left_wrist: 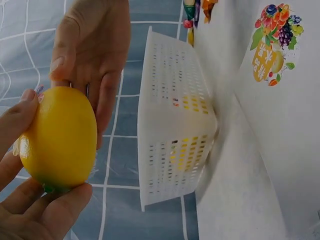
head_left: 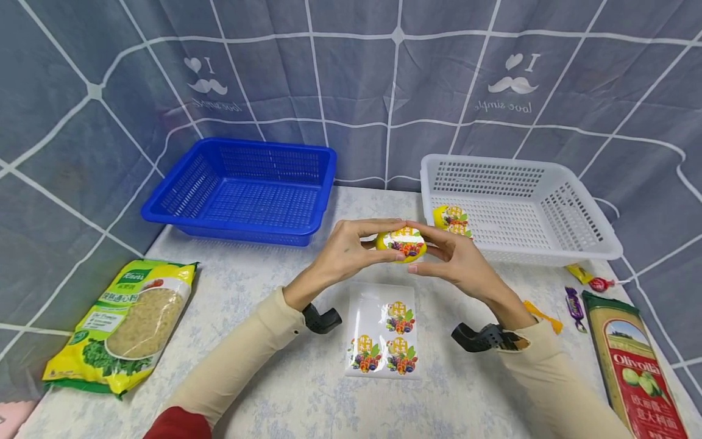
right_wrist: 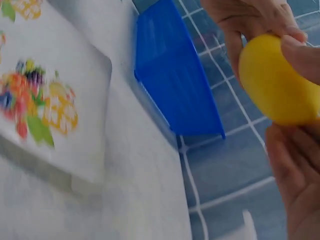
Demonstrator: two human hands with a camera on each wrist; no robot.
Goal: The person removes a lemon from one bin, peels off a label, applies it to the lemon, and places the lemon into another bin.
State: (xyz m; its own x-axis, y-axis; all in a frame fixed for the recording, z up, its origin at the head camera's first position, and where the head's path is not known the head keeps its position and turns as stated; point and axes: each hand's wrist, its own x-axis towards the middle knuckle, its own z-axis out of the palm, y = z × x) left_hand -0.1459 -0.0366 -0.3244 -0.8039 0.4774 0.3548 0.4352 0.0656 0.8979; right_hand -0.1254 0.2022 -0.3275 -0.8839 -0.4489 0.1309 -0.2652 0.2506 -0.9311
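A yellow lemon (head_left: 386,241) with a fruit-printed sticker on its front is held up between both hands. My left hand (head_left: 342,250) grips its left end, thumb in front. My right hand (head_left: 457,259) curves round the right end, with fingertips on top and the thumb near the underside. In the left wrist view the lemon (left_wrist: 62,137) shows a green tip, and a sticker edge lifts at its side. In the right wrist view the lemon (right_wrist: 275,82) is partly covered by fingers. Below the hands lies a white sticker sheet (head_left: 373,305) with several fruit stickers.
A blue basket (head_left: 241,235) stands back left. The white basket (head_left: 521,251) at back right contains stickered yellow fruit (head_left: 440,216). A yellow Knorr bag (head_left: 120,329) lies left; an Olivoilà pasta pack (head_left: 631,360) and wrapped candies (head_left: 574,308) lie right. A tiled-pattern curtain (head_left: 362,79) hangs behind.
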